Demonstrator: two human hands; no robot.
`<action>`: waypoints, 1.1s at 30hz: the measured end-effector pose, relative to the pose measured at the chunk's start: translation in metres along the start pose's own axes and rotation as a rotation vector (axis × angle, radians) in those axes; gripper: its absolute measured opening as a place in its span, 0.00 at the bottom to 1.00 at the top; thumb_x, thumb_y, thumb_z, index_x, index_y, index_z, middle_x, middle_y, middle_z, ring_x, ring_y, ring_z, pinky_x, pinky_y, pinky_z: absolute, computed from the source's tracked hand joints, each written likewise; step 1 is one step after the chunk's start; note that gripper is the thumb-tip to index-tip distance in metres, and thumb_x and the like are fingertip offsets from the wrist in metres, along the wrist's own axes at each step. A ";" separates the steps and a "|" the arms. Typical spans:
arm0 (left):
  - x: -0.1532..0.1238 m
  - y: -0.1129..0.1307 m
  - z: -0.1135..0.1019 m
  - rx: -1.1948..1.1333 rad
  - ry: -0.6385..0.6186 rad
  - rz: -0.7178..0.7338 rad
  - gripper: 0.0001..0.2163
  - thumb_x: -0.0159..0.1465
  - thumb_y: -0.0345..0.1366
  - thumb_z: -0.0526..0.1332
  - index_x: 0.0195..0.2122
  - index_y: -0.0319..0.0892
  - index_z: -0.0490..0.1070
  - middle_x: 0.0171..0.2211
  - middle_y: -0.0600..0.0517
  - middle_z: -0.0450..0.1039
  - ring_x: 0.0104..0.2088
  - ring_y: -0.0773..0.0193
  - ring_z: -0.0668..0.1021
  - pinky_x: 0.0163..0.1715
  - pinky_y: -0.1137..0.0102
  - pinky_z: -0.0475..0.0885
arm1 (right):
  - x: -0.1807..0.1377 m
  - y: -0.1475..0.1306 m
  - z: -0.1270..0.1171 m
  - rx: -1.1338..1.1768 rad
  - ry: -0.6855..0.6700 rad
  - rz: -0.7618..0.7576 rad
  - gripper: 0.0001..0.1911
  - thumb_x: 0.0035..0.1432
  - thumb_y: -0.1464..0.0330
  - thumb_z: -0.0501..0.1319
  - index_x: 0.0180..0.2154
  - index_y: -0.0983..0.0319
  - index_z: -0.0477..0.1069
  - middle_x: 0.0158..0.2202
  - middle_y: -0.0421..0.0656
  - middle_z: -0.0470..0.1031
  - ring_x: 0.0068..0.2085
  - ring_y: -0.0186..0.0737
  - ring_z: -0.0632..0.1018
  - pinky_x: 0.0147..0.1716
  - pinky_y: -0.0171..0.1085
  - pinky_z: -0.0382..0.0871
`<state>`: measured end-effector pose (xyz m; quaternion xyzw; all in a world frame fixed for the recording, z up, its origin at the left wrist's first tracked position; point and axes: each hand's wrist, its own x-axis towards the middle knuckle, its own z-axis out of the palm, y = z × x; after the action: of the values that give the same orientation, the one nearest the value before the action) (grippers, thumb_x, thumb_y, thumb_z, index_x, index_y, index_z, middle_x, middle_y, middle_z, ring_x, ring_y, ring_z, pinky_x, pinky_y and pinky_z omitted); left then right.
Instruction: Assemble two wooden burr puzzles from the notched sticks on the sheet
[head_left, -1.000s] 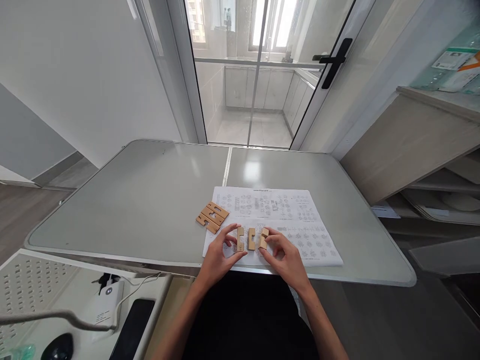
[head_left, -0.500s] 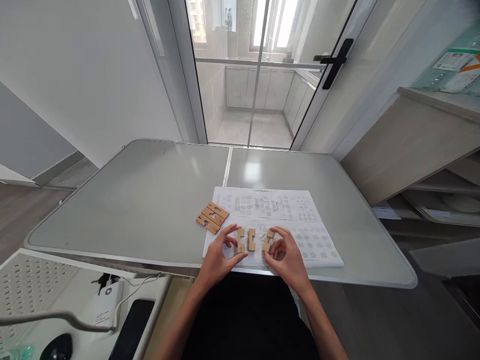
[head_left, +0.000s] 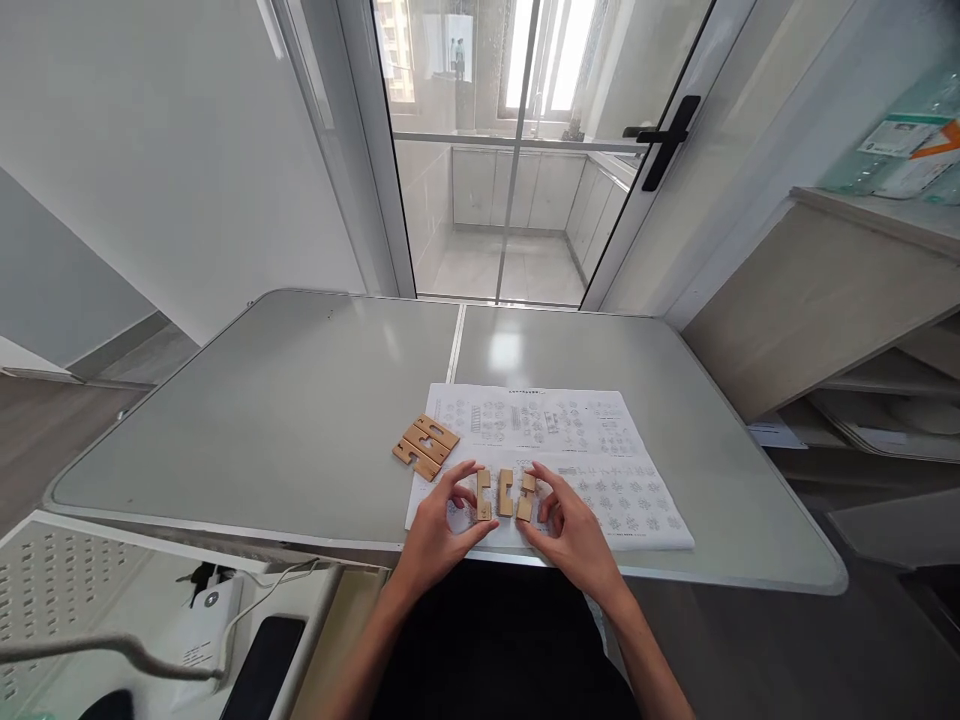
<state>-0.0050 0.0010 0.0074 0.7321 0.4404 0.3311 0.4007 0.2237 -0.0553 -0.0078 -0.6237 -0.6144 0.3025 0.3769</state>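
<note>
Three small notched wooden pieces stand side by side on a printed instruction sheet (head_left: 570, 450) near the table's front edge. My left hand (head_left: 439, 525) pinches the left wooden piece (head_left: 483, 494) between thumb and fingers. The middle wooden piece (head_left: 505, 492) stands free between my hands. My right hand (head_left: 566, 530) pinches the right wooden piece (head_left: 527, 496), held close against the middle one. A group of flat notched wooden pieces (head_left: 424, 446) lies on the bare table to the left of the sheet, apart from both hands.
The grey table (head_left: 300, 400) has a seam down its middle and a rounded edge. A glass sliding door stands behind it. Wooden shelves (head_left: 862, 300) are on the right. At lower left a perforated white surface holds a power bank (head_left: 210, 610), cables and a black phone (head_left: 262, 665).
My right hand has turned its wooden piece upright and brought it left, next to the middle piece. The left hand has kept its pinch. The camera has tipped slightly.
</note>
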 end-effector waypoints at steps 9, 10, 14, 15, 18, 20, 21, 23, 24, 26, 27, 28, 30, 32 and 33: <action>0.000 0.001 0.000 0.009 0.012 0.021 0.33 0.61 0.38 0.73 0.65 0.53 0.61 0.61 0.49 0.74 0.40 0.63 0.81 0.48 0.61 0.78 | 0.002 -0.005 0.000 -0.070 0.025 -0.030 0.39 0.61 0.58 0.68 0.69 0.52 0.60 0.52 0.47 0.77 0.31 0.39 0.77 0.37 0.42 0.78; 0.000 0.001 0.000 0.005 0.006 0.020 0.33 0.61 0.38 0.73 0.65 0.53 0.61 0.61 0.48 0.74 0.40 0.63 0.81 0.48 0.61 0.78 | 0.003 -0.007 0.000 -0.098 0.015 -0.031 0.40 0.60 0.57 0.68 0.70 0.51 0.59 0.55 0.47 0.76 0.30 0.39 0.77 0.36 0.43 0.78; -0.001 0.001 -0.001 -0.010 -0.005 0.008 0.34 0.62 0.37 0.72 0.66 0.53 0.60 0.61 0.49 0.74 0.41 0.63 0.80 0.49 0.61 0.77 | 0.014 -0.015 0.000 -0.185 -0.078 -0.056 0.43 0.60 0.59 0.69 0.71 0.48 0.55 0.60 0.45 0.76 0.31 0.40 0.80 0.37 0.44 0.78; -0.001 0.001 -0.001 -0.012 -0.006 0.006 0.34 0.62 0.37 0.72 0.67 0.53 0.60 0.61 0.49 0.74 0.41 0.63 0.80 0.50 0.61 0.77 | 0.017 -0.016 -0.001 -0.199 -0.093 -0.070 0.41 0.60 0.60 0.69 0.71 0.49 0.56 0.60 0.44 0.76 0.33 0.42 0.81 0.39 0.44 0.78; -0.001 0.002 -0.001 -0.015 -0.008 0.004 0.34 0.62 0.38 0.72 0.67 0.53 0.60 0.61 0.49 0.73 0.41 0.62 0.80 0.49 0.61 0.77 | 0.025 -0.020 -0.003 -0.247 -0.096 -0.117 0.32 0.59 0.62 0.68 0.64 0.52 0.65 0.56 0.43 0.79 0.39 0.45 0.83 0.41 0.43 0.77; -0.001 0.002 -0.001 -0.014 -0.009 0.004 0.33 0.62 0.38 0.72 0.66 0.53 0.60 0.61 0.48 0.74 0.41 0.62 0.80 0.49 0.60 0.77 | 0.028 -0.023 -0.006 -0.282 -0.094 -0.153 0.27 0.58 0.64 0.68 0.59 0.54 0.69 0.54 0.44 0.79 0.42 0.46 0.83 0.39 0.42 0.76; -0.001 0.002 -0.001 -0.013 -0.009 0.004 0.33 0.62 0.38 0.72 0.66 0.53 0.60 0.61 0.49 0.74 0.40 0.62 0.80 0.49 0.60 0.77 | 0.029 -0.024 -0.007 -0.298 -0.103 -0.169 0.26 0.57 0.64 0.68 0.57 0.54 0.70 0.54 0.44 0.78 0.42 0.46 0.83 0.38 0.41 0.76; -0.001 0.002 -0.001 -0.013 -0.004 0.004 0.33 0.62 0.37 0.72 0.66 0.53 0.60 0.61 0.49 0.74 0.40 0.62 0.80 0.49 0.61 0.77 | 0.030 -0.027 -0.009 -0.333 -0.133 -0.192 0.24 0.57 0.65 0.68 0.55 0.55 0.71 0.54 0.44 0.77 0.41 0.45 0.83 0.35 0.39 0.75; -0.001 0.002 -0.001 -0.014 -0.002 0.003 0.34 0.62 0.37 0.73 0.66 0.53 0.61 0.61 0.49 0.74 0.41 0.62 0.80 0.49 0.61 0.77 | 0.031 -0.029 -0.010 -0.347 -0.150 -0.200 0.24 0.56 0.66 0.68 0.55 0.54 0.72 0.55 0.44 0.77 0.40 0.44 0.83 0.35 0.39 0.75; -0.001 0.002 -0.001 -0.019 0.000 0.002 0.33 0.61 0.37 0.73 0.66 0.53 0.61 0.61 0.49 0.74 0.41 0.62 0.81 0.49 0.61 0.77 | 0.032 -0.033 -0.009 -0.362 -0.176 -0.216 0.25 0.56 0.66 0.69 0.56 0.53 0.73 0.55 0.44 0.76 0.37 0.42 0.83 0.34 0.39 0.75; -0.001 0.001 -0.001 -0.020 0.001 0.002 0.33 0.61 0.37 0.73 0.65 0.53 0.61 0.60 0.49 0.74 0.41 0.62 0.81 0.49 0.61 0.77 | 0.033 -0.035 -0.009 -0.363 -0.186 -0.226 0.25 0.57 0.65 0.70 0.56 0.53 0.73 0.55 0.45 0.76 0.37 0.43 0.83 0.34 0.39 0.75; -0.001 0.001 0.000 -0.020 0.001 0.002 0.33 0.61 0.37 0.72 0.65 0.53 0.61 0.60 0.49 0.75 0.41 0.62 0.81 0.49 0.60 0.77 | 0.034 -0.036 -0.008 -0.360 -0.194 -0.237 0.25 0.57 0.64 0.70 0.57 0.52 0.73 0.55 0.45 0.77 0.38 0.43 0.83 0.35 0.40 0.76; -0.001 -0.001 -0.001 -0.018 0.004 0.000 0.33 0.61 0.36 0.72 0.66 0.52 0.62 0.59 0.49 0.75 0.41 0.62 0.81 0.49 0.60 0.77 | 0.036 -0.038 -0.006 -0.357 -0.210 -0.254 0.27 0.59 0.61 0.71 0.59 0.51 0.72 0.54 0.45 0.78 0.40 0.46 0.83 0.36 0.41 0.76; -0.001 -0.002 -0.001 -0.021 0.006 -0.006 0.33 0.61 0.36 0.72 0.66 0.52 0.61 0.58 0.48 0.76 0.41 0.61 0.81 0.50 0.60 0.77 | 0.036 -0.038 -0.003 -0.358 -0.213 -0.258 0.31 0.59 0.59 0.71 0.62 0.51 0.69 0.54 0.45 0.78 0.43 0.48 0.83 0.38 0.42 0.77; -0.001 -0.002 -0.001 -0.026 0.006 -0.009 0.34 0.61 0.36 0.72 0.66 0.52 0.61 0.59 0.48 0.76 0.42 0.61 0.81 0.50 0.60 0.77 | 0.036 -0.037 -0.002 -0.358 -0.209 -0.255 0.33 0.60 0.58 0.71 0.64 0.51 0.68 0.54 0.46 0.78 0.45 0.50 0.83 0.39 0.43 0.78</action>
<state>-0.0069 0.0010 0.0055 0.7238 0.4406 0.3369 0.4104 0.2078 -0.0211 0.0274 -0.5632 -0.7677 0.2017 0.2297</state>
